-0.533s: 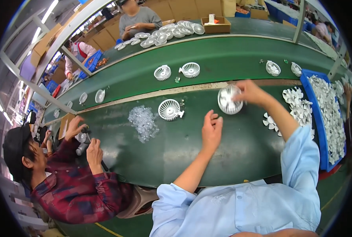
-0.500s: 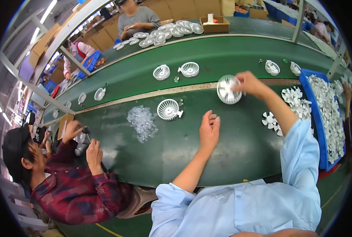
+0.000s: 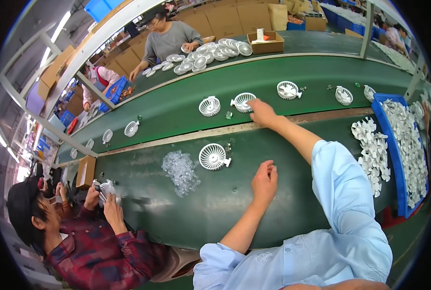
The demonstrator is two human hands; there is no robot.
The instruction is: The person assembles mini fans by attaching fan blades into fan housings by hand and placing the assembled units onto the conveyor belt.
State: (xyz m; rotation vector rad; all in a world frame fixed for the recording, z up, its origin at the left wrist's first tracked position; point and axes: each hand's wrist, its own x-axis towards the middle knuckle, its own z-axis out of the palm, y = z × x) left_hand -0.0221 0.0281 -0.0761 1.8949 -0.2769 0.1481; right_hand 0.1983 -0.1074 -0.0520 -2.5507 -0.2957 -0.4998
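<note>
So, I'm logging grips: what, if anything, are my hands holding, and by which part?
Right hand: at the right rim of a white fan housing; gripping can't be told. Left hand: nothing visible.

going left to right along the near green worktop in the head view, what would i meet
cardboard box → clear pieces → white fan housing → left hand → white blades → blue bin

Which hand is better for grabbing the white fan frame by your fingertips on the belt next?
Probably your right hand: it is up at the white fan frame on the green belt. Your left hand is farther back, over the dark green table.
</note>
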